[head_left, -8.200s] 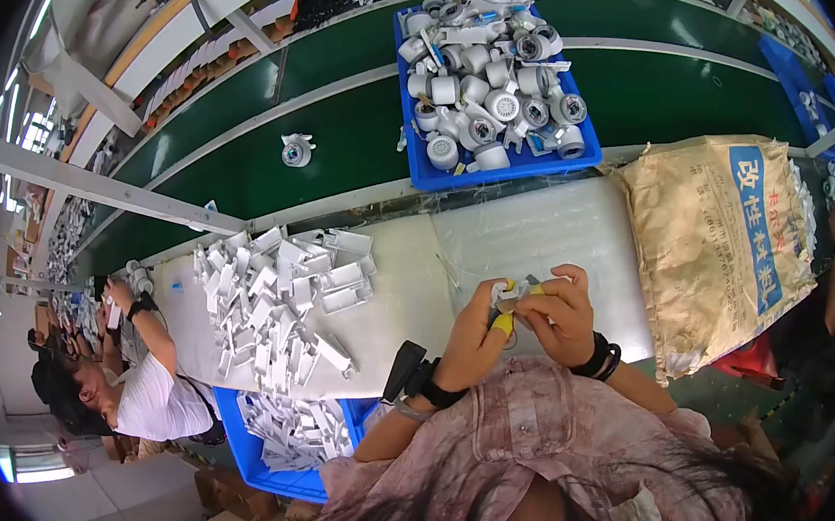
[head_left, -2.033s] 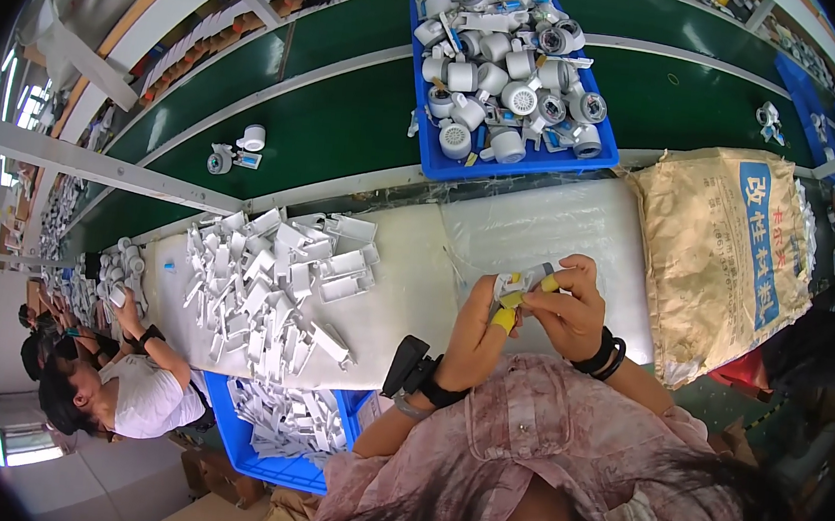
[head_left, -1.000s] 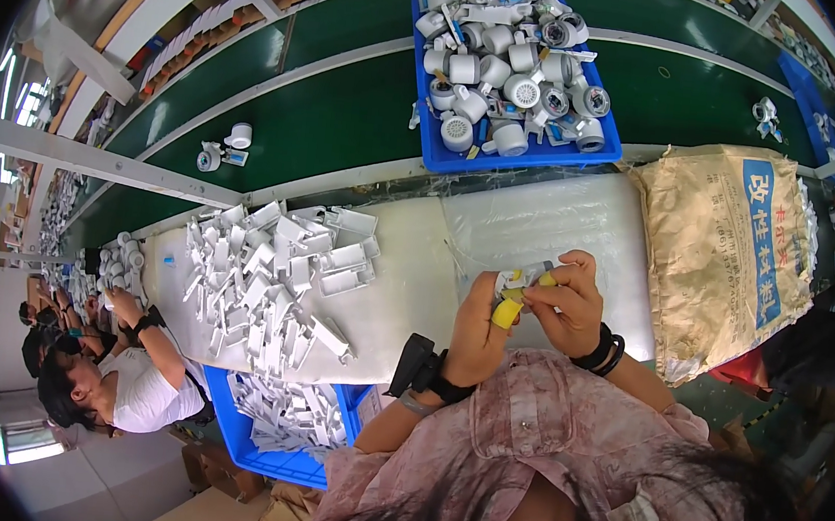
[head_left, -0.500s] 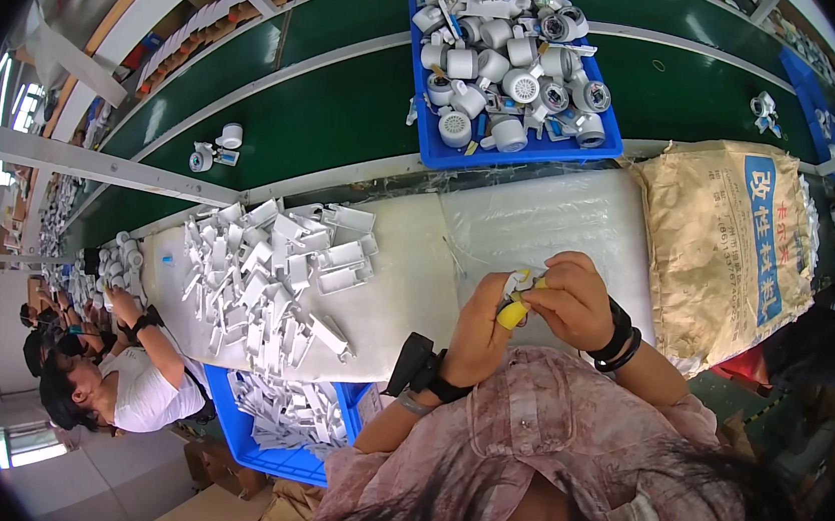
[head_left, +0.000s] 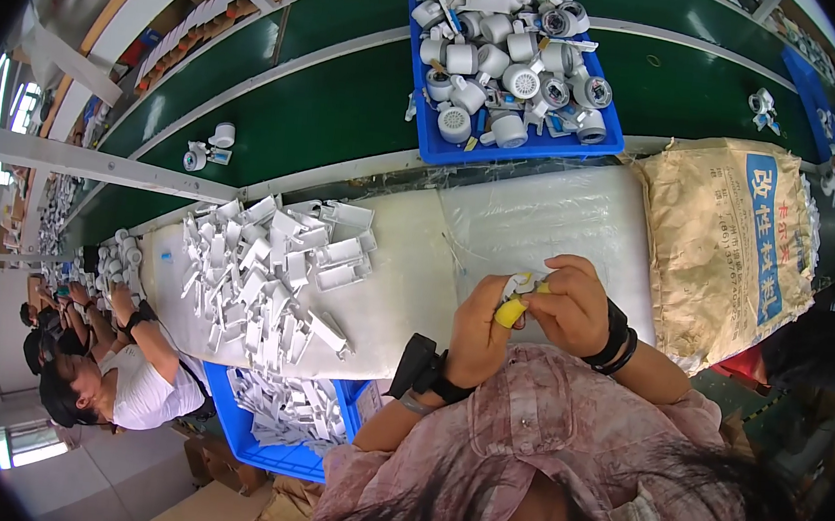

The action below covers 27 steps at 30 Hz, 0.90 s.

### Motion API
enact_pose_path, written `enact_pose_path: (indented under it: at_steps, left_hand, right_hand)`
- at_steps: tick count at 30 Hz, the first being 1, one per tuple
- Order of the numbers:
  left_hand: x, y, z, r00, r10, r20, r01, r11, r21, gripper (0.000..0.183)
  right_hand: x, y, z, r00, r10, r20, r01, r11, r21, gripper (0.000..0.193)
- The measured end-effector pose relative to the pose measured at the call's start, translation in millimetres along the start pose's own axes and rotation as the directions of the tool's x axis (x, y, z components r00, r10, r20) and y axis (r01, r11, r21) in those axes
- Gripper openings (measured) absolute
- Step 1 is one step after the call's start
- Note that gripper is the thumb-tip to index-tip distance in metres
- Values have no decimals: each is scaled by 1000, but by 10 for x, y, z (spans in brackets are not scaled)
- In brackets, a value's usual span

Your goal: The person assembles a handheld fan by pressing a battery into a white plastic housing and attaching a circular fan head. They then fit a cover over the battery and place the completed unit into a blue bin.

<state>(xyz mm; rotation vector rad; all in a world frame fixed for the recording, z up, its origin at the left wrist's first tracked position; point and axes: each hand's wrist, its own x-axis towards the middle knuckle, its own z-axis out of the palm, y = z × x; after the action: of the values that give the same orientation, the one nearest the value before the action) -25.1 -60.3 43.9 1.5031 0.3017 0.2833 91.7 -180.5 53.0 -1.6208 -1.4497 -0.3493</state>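
In front of my chest both hands are closed around a small white part (head_left: 519, 285), pinched between the fingertips. My left hand (head_left: 477, 332) grips it from the left side. From the right, my right hand (head_left: 574, 308) bends its fingers over it. Something bright yellow (head_left: 510, 314) shows at the fingertips; I cannot tell whether it covers the fingers or belongs to the piece. Left of my hands, a loose pile of white plastic parts (head_left: 271, 267) lies on the plastic-covered table (head_left: 400, 289). The fingers hide most of the held part.
A blue tray (head_left: 508, 156) heaped with white round housings stands beyond the table. Behind runs a green conveyor (head_left: 338, 92) carrying a few parts. A brown sack (head_left: 695, 247) stands at right, a blue bin (head_left: 283, 461) of white parts below left. A co-worker (head_left: 149, 385) sits at left.
My hands stay almost in place, with slight finger movement around the part. The parts on the conveyor at left have shifted a little leftward. The co-worker's hands at left have moved.
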Motion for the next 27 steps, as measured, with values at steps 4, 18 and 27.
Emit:
enact_pose_path:
  at_steps: [4,18,27]
  left_hand:
    - [47,8,-8,997,52,-58,-49,997,53,18]
    - [958,-555,-1380,957,-176,-231,157,983,-99,27]
    - [1881,-908,-2478,742,454,-494,130,625,770,46]
  right_hand:
    - [-23,15,98,1000,16,-20,-16,999,-30,22]
    - [281,1410,-30,853,491,178,-492,870,-45,16]
    - [890,3144,249,537,841,62,-841,528,122,20]
